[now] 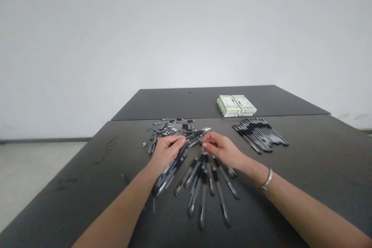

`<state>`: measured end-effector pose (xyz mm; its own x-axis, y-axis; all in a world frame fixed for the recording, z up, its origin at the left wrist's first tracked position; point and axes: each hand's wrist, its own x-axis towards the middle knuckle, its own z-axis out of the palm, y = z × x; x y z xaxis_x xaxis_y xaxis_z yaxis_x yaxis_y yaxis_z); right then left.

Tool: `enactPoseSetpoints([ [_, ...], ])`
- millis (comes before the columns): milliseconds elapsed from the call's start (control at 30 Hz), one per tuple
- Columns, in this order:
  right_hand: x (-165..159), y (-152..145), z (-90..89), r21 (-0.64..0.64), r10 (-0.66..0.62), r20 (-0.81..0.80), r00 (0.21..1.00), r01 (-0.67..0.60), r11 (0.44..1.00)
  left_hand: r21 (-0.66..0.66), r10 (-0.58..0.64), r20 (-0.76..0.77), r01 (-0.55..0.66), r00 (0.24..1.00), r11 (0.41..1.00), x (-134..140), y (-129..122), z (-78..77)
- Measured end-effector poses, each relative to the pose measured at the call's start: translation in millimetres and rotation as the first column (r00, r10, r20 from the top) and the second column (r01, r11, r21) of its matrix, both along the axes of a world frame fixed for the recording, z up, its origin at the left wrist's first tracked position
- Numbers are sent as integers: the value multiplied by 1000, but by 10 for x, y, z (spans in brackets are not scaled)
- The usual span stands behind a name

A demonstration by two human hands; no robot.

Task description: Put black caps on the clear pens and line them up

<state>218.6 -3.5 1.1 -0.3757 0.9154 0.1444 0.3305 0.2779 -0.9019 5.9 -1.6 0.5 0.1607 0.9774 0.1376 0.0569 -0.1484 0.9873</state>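
My left hand [167,149] is closed in a pinch over a loose heap of pens. At its fingertips something small and dark shows, too blurred to name. Facing it, a short gap away, my right hand [219,148] also pinches with thumb and forefinger; whatever is between them is hidden or too small to tell. Below my right hand, several clear pens with black grips [204,190] lie fanned out, pointing towards me. A denser bundle of pens [174,170] lies beside my left wrist. Behind both hands is the jumbled pen heap [177,126].
A neat row of pens [260,133] lies at the right. Behind it stand stacked light-green and white boxes [235,105], near the seam between the dark tables [299,155]. A small dark piece [124,178] lies left of my forearm. A pale wall [186,27] rises behind.
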Motion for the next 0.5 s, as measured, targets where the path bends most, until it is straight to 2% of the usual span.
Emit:
enactPoseSetpoints([
  [67,87,-65,34,-64,16,-202,979,-29,998,-58,-24,89,30,996,998,7,-8,-2],
  [200,251,-134,30,-37,-85,-379,921,77,996,-103,-67,134,81,989,991,-5,-1,-55],
  [367,357,-159,-13,5,-135,-419,898,151,989,-83,-111,83,118,990,990,-32,4,-132],
  [500,354,-205,37,30,-141,-409,902,168,985,-44,-136,2,136,991,990,-42,-13,-138],
])
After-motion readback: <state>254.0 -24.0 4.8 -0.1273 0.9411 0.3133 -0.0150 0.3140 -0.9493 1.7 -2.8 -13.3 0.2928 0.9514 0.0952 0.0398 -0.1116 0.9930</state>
